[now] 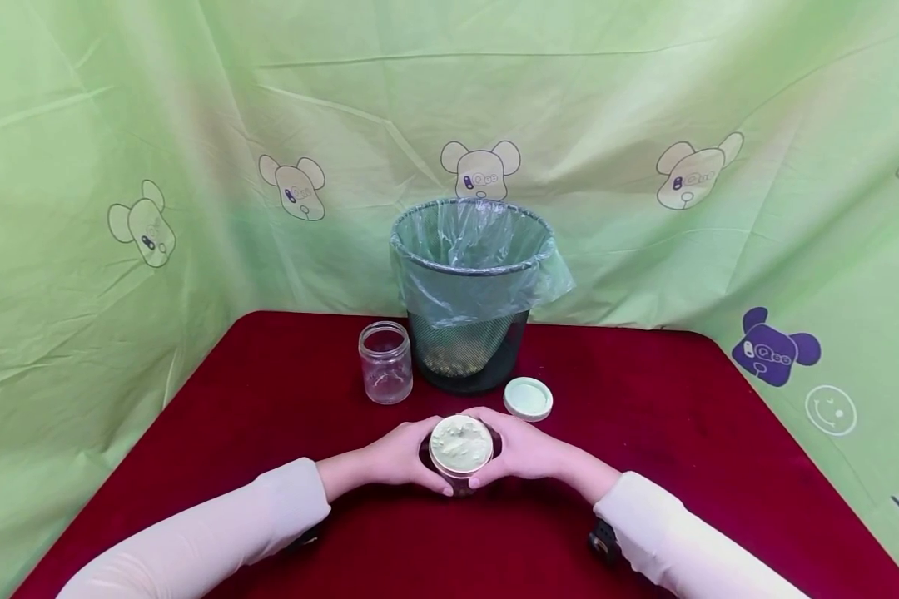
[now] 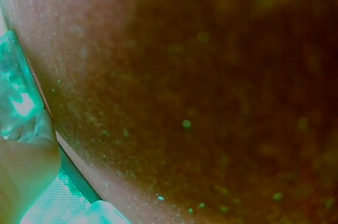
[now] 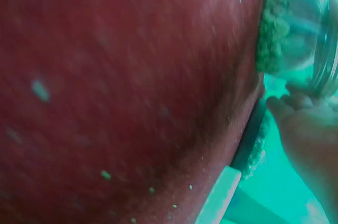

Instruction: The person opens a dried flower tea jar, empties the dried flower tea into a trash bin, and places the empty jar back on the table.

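In the head view a glass jar (image 1: 460,482) with pale green, crumbly contents stands near the middle of the table. My left hand (image 1: 404,453) curves round its left side, thumb in front. From the right, my right hand (image 1: 523,449) grips the same jar, its thumb also in front. The right wrist view shows the clear jar (image 3: 303,36) with green granules low inside and the right hand (image 3: 309,134) close by. The left hand (image 2: 29,166) appears at the left edge of its wrist view. A pale round lid (image 1: 528,399) lies just beyond my right hand.
Behind my left hand stands a second, clear glass jar (image 1: 385,363) without a lid. A mesh waste bin (image 1: 468,320) lined with a clear plastic bag stands at the back. Green printed cloth (image 1: 599,100) hangs around the dark red table (image 1: 270,391). Small pale specks dot the tabletop in both wrist views.
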The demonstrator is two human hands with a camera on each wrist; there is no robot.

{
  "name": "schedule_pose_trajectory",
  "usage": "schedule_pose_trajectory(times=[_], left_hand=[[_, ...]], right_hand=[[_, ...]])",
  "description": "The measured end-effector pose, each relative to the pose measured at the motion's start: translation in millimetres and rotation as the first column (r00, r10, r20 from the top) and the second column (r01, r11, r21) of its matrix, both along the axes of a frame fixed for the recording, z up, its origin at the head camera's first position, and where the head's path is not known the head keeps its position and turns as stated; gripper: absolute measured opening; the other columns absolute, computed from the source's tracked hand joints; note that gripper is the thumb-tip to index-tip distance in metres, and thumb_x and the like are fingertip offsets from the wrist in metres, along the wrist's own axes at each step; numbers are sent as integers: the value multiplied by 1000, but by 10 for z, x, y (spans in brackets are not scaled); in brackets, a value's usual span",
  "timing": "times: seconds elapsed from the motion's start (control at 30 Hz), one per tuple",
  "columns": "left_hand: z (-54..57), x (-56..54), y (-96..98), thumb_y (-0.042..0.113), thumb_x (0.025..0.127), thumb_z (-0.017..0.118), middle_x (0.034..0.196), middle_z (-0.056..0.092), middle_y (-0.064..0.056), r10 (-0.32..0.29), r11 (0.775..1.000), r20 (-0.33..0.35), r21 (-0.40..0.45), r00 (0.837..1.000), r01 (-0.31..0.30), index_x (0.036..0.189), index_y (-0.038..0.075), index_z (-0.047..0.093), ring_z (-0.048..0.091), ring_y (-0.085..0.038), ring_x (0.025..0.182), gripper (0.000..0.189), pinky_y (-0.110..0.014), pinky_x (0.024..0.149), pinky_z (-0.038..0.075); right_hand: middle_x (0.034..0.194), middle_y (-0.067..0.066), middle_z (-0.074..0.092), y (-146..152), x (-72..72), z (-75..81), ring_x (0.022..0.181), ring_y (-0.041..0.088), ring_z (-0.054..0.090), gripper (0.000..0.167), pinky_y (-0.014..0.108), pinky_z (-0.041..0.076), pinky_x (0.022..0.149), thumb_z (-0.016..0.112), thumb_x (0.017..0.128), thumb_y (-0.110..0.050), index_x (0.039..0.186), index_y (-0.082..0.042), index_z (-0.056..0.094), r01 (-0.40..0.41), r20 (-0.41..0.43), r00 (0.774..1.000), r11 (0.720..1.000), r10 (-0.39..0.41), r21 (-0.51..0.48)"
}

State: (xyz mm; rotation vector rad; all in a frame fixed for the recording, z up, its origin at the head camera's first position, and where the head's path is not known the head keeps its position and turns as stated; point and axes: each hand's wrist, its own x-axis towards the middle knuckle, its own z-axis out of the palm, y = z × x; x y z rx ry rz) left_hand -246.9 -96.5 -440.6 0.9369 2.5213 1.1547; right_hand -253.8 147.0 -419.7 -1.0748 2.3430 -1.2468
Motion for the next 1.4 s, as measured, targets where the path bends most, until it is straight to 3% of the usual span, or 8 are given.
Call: schedule_pose_trajectory(times=[0.23,0.43,0.67,0.8,0.97,1.07,1.23,1.4], left_hand=[[20,6,4,31,64,92,109,62,10,-10,1000,1,6,1000,10,125,16,55,57,-4,103,73,-25,94,44],[31,-3,3,32,63,92,108,62,11,-10,1000,-13,-6,1000,10,125,17,55,57,-4,102,73,-25,93,44],[25,3,6,30,64,92,109,63,11,-9,1000,-7,-1,1000,9,125,17,55,57,-3,103,73,-25,93,44],[-1,8,-2,30,64,92,106,63,12,-8,1000,-12,14,1000,9,122,18,56,58,-3,101,70,-25,91,46],[2,4,-18,29,66,90,109,64,11,-13,1000,-30,17,999,13,125,16,56,58,-3,104,69,-25,93,45],[4,2,-20,29,67,90,111,63,9,-15,1000,-41,13,999,16,125,15,56,57,-4,105,70,-26,93,45],[9,6,-15,31,66,91,109,64,10,-20,1000,-21,24,1000,20,124,16,56,58,-4,103,70,-26,92,46],[7,1,-16,30,66,91,107,63,13,-18,999,-9,30,1000,18,124,17,56,58,-3,102,68,-25,92,46]], right_hand=[[127,-3,57,15,-68,37,116,15,53,78,28,38,101,87,71,-19,138,-12,47,-92,114,989,995,95,-34],[128,-2,56,19,-28,27,116,16,52,81,29,38,102,87,72,-21,140,-10,44,-74,96,992,997,77,-33],[133,7,53,-37,152,17,116,18,53,100,39,41,100,89,67,-37,143,3,37,161,-27,987,985,-159,60],[128,16,56,-177,369,-7,112,24,56,104,45,45,94,91,61,-39,139,6,39,358,-66,932,933,-355,34],[118,12,60,-351,565,3,106,24,59,99,44,47,89,93,59,-38,133,4,42,526,-42,849,850,-526,-9],[114,8,60,-409,611,8,104,23,59,93,42,47,86,93,59,-38,128,1,44,566,-41,823,824,-567,-17],[108,7,60,-438,612,-6,98,22,59,87,40,48,82,92,60,-39,124,-1,45,582,-61,812,813,-581,-9],[109,7,61,-407,560,-21,99,20,59,86,39,48,84,92,62,-36,125,-1,45,536,-32,843,843,-537,-41]])
